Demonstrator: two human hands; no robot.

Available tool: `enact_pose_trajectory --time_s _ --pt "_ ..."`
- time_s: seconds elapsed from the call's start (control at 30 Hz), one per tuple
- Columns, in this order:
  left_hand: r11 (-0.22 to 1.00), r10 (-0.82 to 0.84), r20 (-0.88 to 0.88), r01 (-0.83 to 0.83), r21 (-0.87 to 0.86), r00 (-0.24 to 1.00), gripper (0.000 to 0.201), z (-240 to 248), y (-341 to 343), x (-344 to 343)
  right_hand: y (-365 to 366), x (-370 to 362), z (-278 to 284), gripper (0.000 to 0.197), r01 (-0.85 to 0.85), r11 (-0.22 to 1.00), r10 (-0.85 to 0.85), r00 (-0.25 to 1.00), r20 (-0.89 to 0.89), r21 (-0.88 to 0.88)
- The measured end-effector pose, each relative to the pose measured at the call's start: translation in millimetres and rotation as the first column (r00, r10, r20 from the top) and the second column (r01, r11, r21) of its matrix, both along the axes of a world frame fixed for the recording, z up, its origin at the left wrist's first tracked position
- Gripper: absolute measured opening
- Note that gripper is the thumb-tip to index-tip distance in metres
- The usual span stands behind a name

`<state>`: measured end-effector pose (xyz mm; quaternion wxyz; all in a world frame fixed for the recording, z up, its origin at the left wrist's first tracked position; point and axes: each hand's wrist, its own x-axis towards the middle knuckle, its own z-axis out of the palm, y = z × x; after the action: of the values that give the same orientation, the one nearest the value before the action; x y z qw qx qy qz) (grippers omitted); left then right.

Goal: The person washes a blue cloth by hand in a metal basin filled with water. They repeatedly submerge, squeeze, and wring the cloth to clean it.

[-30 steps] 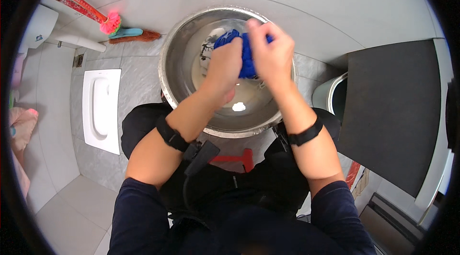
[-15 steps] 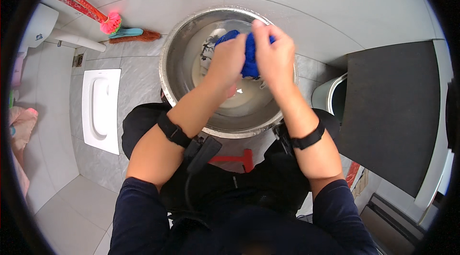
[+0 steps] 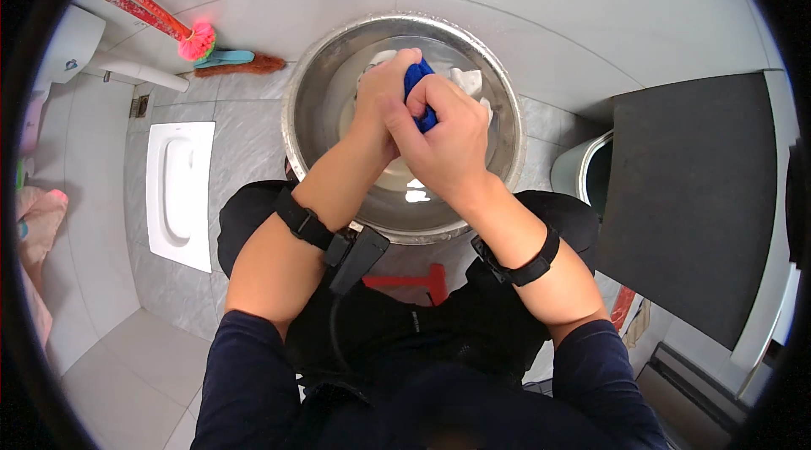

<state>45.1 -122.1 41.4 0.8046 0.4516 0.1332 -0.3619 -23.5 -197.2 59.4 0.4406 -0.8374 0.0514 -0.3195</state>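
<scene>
A large round metal basin holds cloudy water beneath both of my hands. Between them is a bunched blue cloth, much of it covered by my fingers. My left hand is closed on its left side, and my right hand wraps it from the right, thumb pressed in toward the left hand. White fabric shows in the basin just past my right hand, with more pale fabric by my left fingers. Whether the blue and white are one piece cannot be made out.
To the left a white squat toilet is set in the grey tiled floor. A brush with a pink head and a broom stand by the wall. At right are a bucket and a dark-topped cabinet.
My hands have drawn closer together and the right one has come down and left. Less of the blue cloth shows, and white fabric has come into sight at the basin's right.
</scene>
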Motion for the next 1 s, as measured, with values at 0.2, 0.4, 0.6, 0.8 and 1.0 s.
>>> enact_pose_trajectory --time_s 0.2,0.4,0.6,0.8,1.0 --pt "0.977 -0.159 0.176 0.129 0.171 0.971 0.029 -1 -8 -25 -40 21 2 0.036 0.272 0.952 -0.237 0.945 -0.225 0.138" --pt "0.996 -0.078 0.059 0.08 -0.032 0.995 0.027 4 14 -3 4 -2 11 0.029 -0.071 0.995 0.072 0.997 0.013 -0.065" --pt "0.942 -0.2 0.081 0.169 0.29 0.977 0.03 20 -6 -21 -49 21 1 0.041 0.243 0.924 -0.14 0.933 -0.331 0.296" --pt "0.999 0.041 0.101 -0.04 -0.007 0.994 0.024 3 2 10 -15 6 -1 0.044 -0.003 1.0 0.004 0.983 -0.182 0.004" --pt "0.997 0.073 -0.039 -0.073 -0.017 0.997 0.027 1 -4 16 -9 -3 17 0.021 -0.086 0.995 0.09 0.991 -0.094 0.048"
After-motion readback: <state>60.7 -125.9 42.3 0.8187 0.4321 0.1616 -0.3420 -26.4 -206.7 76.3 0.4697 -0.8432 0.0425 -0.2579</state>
